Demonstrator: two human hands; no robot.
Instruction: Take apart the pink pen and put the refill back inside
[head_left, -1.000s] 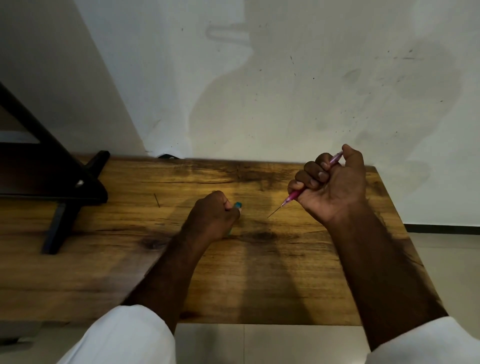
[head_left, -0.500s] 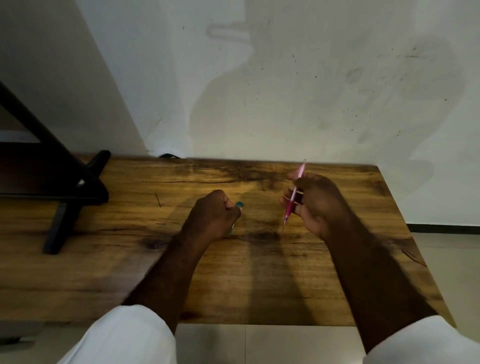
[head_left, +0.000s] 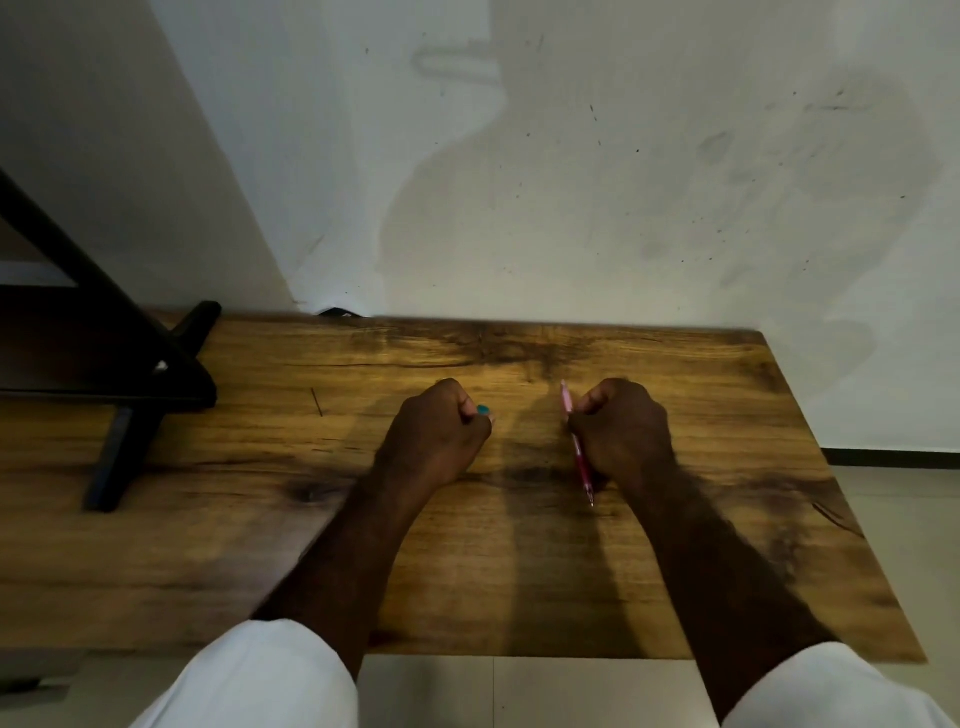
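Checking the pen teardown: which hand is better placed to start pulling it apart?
Right hand: it already grips the pink pen, tip toward the person. The left hand is fisted around something teal.

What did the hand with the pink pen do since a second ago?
The right hand came down from a raised position to the wooden table and turned the pink pen, so its tip, which pointed left toward the other hand, now points back toward the person. Its grip on the pen stayed closed. The left hand stayed fisted in the same spot, with a small teal piece showing at its fingers.
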